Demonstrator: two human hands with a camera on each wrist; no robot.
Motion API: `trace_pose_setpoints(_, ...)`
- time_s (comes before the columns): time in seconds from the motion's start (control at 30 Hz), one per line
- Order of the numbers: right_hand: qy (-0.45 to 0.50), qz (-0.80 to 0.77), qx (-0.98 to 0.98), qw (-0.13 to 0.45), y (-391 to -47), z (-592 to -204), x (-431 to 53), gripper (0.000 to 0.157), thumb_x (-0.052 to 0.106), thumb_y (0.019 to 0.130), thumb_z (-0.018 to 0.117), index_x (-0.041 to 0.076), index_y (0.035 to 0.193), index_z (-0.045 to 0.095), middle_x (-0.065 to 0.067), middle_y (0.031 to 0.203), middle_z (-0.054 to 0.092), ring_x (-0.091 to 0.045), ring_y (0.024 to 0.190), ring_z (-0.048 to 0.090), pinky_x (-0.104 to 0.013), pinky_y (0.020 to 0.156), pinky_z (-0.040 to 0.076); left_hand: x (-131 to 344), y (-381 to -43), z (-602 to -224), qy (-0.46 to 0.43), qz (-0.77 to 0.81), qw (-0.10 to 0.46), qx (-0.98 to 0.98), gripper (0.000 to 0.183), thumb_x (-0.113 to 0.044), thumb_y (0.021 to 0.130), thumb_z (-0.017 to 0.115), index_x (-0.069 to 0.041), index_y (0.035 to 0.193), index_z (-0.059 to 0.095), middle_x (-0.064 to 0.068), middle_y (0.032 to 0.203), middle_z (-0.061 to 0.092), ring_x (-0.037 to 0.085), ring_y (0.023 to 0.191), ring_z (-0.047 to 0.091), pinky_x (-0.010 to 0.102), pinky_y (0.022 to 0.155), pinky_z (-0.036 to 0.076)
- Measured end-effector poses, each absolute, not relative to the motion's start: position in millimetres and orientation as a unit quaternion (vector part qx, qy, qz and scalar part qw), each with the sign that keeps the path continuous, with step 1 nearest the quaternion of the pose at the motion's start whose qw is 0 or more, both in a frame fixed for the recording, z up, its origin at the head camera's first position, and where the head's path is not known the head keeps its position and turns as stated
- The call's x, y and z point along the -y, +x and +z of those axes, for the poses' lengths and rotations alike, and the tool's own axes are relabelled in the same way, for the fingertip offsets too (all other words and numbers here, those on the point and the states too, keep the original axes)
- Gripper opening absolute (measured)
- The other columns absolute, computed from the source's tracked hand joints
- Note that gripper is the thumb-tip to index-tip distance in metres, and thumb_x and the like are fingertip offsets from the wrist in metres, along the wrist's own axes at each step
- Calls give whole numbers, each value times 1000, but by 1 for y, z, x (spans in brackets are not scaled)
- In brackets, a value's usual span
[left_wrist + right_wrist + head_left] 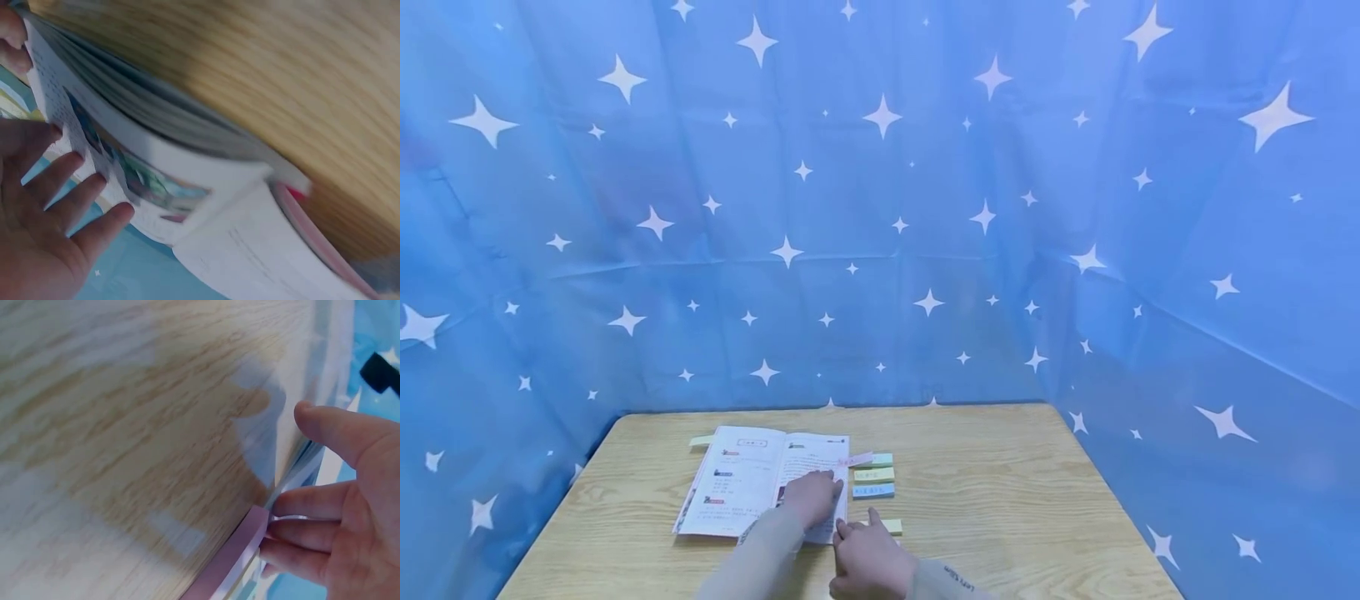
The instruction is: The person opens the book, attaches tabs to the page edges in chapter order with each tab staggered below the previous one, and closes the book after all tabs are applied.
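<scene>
An open book with printed pages lies on the table. My left hand rests on its right page, fingers spread and straight beside a colour picture in the left wrist view. At the book's lower right corner is my right hand; its fingers touch the edge beside a pink sticky strip, with the thumb held apart. A yellow sticky strip shows just beyond that hand. Farther up the right edge are a pink tab, a yellow strip and a blue strip with handwriting.
A pale green tab sticks out at the book's upper left. The wooden table extends to the right of the book. Behind it hangs a blue curtain with white stars.
</scene>
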State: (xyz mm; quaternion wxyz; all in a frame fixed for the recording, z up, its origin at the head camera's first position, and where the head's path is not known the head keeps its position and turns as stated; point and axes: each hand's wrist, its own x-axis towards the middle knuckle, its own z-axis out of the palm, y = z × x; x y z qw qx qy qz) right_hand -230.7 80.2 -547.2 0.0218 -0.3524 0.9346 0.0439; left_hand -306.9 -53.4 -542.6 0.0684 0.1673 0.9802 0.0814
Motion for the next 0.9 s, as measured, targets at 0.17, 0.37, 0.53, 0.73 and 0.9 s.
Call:
trace_pose_setpoints(0.17,-349,76,-934,21,-233,-549,-81,61,62,78,67,15,118,70,1,126,63,-13,109,60,-55,94,47,70,-301,-540,226,43,98,-968,41,-35,89,66,-19,126,66,7,133,59,30,123,53,49,101,44)
trace_pose_setpoints(0.37,-347,74,-935,26,-234,-550,-81,60,62,78,66,16,117,71,1,127,62,-13,110,60,-56,95,46,92,-293,-536,288,37,106,-951,80,-59,69,77,-12,132,61,11,140,53,34,129,47,48,103,42)
trace_pose_setpoints(0.53,-346,79,-934,32,-234,-550,-81,65,63,78,66,14,121,68,0,128,61,-14,112,60,-56,96,46,103,-291,-537,294,52,106,-948,85,-55,65,82,-15,136,57,13,144,48,33,131,45,47,105,40)
trace_pose_setpoints(0.73,-345,73,-935,46,-233,-547,-80,64,61,79,67,14,122,67,-1,129,61,-16,113,59,-56,97,45,107,-290,-542,281,72,98,-952,82,-56,65,82,-16,133,60,19,141,49,37,129,46,51,103,41)
trace_pose_setpoints(0.9,-345,48,-936,50,-234,-542,-83,51,58,80,67,15,106,71,-2,130,61,-17,114,59,-58,99,42,106,-295,-543,280,85,103,-951,79,-52,65,84,-15,131,62,20,138,52,39,127,48,51,104,40)
